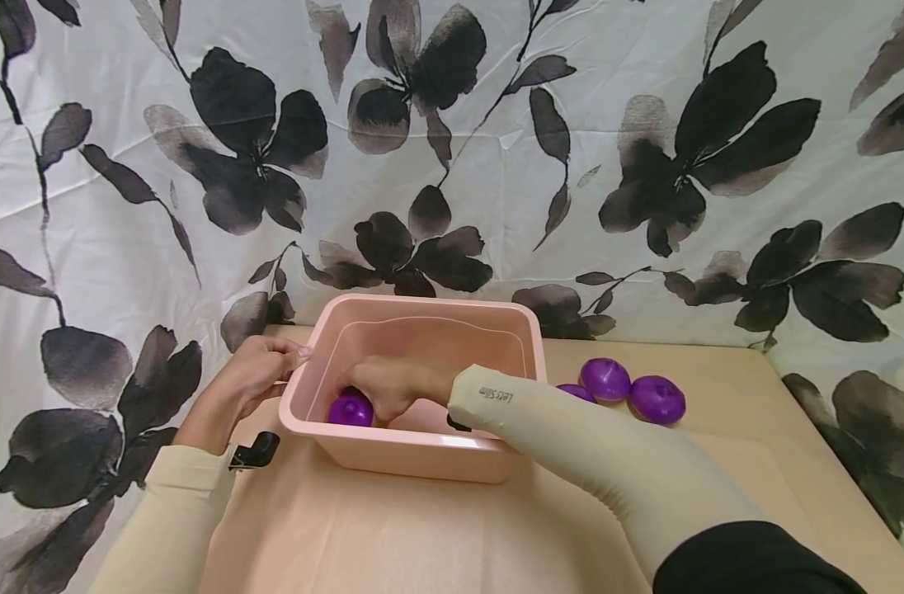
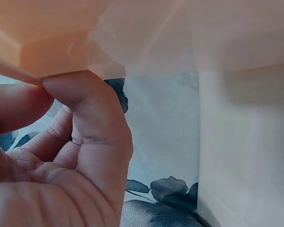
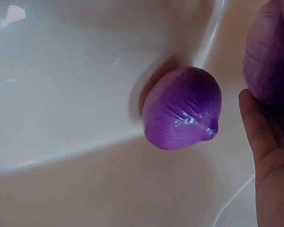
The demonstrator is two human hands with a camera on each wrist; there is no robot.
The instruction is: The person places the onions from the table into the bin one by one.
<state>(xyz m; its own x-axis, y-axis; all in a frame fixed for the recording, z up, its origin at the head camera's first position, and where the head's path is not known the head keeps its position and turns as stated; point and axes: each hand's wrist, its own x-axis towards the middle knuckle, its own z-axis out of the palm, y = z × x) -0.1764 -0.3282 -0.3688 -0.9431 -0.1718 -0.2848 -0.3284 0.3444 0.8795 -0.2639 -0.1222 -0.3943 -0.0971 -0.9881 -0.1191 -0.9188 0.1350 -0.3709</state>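
A pink plastic tub [image 1: 422, 458] stands on the table, and my left hand [image 1: 255, 375] pinches its left rim between thumb and forefinger. In the left wrist view the fingertips [image 2: 68, 87] meet at the tub's edge. My right hand [image 1: 385, 388] reaches down inside the tub. The right wrist view has that hand holding a purple onion [image 3: 265, 56], partly cut off by the frame's edge. Apart from it, another purple onion [image 3: 182, 109] lies in a corner of the tub. One onion [image 1: 350, 407] shows beside the right hand in the head view.
Outside the tub to the right, three more purple onions lie close together: one at the back [image 1: 605, 379], one to the right [image 1: 656, 400], and one [image 1: 576, 393] partly hidden by the right sleeve. A flower-printed cloth [image 1: 496, 181] hangs behind the tan table [image 1: 393, 528].
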